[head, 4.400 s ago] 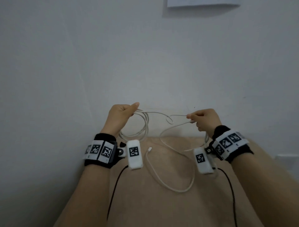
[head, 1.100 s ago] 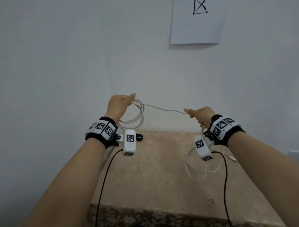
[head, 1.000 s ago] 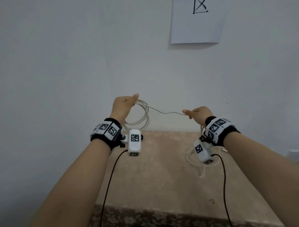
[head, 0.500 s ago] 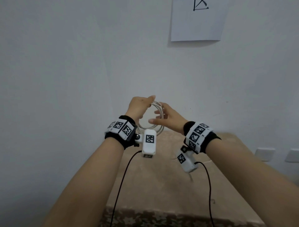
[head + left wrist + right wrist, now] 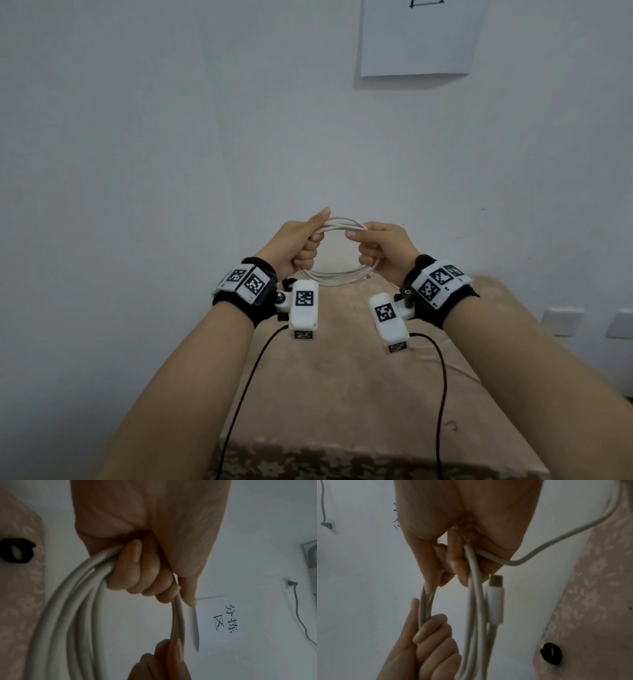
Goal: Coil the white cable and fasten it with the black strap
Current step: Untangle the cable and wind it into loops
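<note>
The white cable hangs as a round coil of several loops above the far end of the table. My left hand grips the coil's left side in a fist, thumb along the top. My right hand grips the coil's right side, fingers curled round the loops. In the right wrist view a cable plug hangs by the loops and one loose strand trails off toward the table. The black strap lies rolled into a small ring on the table; it also shows in the left wrist view as the strap.
The table has a beige flowered cloth and stands against a white wall. A paper sheet hangs on the wall above. Wall sockets sit low at the right. Black wrist-camera leads hang over the table.
My right hand has come in from the right, bringing the stretched strand to the coil, and now grips the coil opposite my left hand. The slack on the table is mostly taken up.
</note>
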A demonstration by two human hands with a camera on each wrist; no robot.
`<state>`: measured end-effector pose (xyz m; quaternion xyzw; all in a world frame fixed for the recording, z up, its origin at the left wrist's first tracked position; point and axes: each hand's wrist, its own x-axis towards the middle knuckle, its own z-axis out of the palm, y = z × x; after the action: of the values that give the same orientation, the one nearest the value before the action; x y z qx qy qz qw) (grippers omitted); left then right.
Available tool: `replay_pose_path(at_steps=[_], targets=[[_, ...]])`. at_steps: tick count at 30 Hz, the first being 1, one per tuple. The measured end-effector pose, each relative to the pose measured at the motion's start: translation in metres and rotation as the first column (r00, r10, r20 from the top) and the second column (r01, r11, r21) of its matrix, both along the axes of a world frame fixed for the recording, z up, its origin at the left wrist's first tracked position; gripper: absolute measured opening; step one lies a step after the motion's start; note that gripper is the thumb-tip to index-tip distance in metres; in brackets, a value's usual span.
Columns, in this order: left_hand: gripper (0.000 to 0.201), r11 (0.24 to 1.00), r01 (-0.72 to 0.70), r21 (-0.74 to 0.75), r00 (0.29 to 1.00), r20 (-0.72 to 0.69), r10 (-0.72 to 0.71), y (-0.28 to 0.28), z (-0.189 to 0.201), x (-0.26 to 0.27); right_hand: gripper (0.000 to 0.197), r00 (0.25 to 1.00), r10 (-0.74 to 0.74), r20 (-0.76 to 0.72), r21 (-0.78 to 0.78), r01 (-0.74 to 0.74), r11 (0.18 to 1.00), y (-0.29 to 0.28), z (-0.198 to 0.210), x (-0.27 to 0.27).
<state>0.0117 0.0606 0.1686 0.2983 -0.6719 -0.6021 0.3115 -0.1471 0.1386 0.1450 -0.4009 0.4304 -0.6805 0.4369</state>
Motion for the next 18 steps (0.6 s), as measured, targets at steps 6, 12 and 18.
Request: replay_pose_path(at_steps=[6,12,18], targets=[[0.028,0.990,0.126,-0.059,0.985,0.124,-0.118,-0.004,-0.009,0.003,0.027,0.999,0.039,-0.028,0.060,-0.037,0.998,-0.008,-0.006,0.005],[0.032,0.993,0.107,0.040,0.994,-0.034,-0.106,-0.012,-0.021,-0.009,0.033,0.994,0.033,-0.109,0.108,-0.021,0.994,-0.015,-0.003,0.002],[0.049,0.906,0.268,0.327,0.963,-0.071,-0.260,-0.029,-0.029,-0.025,0.023,0.983,0.145,-0.113,0.172,-0.124,0.977,-0.022,-0.013,-0.010]])
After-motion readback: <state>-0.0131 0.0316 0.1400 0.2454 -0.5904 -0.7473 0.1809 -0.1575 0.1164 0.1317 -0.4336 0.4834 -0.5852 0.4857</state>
